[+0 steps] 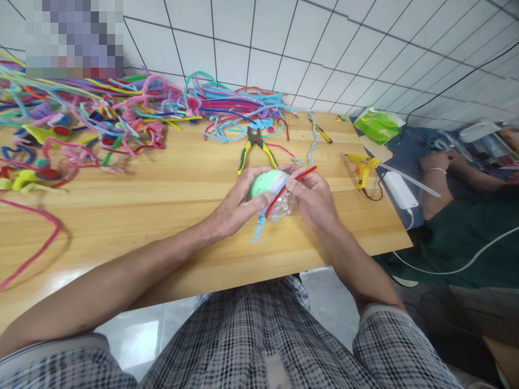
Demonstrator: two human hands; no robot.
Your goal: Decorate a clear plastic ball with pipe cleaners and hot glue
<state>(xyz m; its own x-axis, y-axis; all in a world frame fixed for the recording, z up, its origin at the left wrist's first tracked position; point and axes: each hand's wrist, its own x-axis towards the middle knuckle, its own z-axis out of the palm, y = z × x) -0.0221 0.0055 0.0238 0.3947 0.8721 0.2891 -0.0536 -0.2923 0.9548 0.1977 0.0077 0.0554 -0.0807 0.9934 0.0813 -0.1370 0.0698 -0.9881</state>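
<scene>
evidently, the left hand [239, 202] cups the half-covered ball [259, 185] over the wooden table [178, 181], probably to steady it while the right hand [316, 199] pinches a red fuzzy stem [310, 170] against its side. just beyond, pliers [255, 139] lie splayed, seemingly within reach.

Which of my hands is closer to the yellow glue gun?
Your right hand, at the right side of the ball, with the glue gun farther right; your left hand holds the ball's left side.
</scene>
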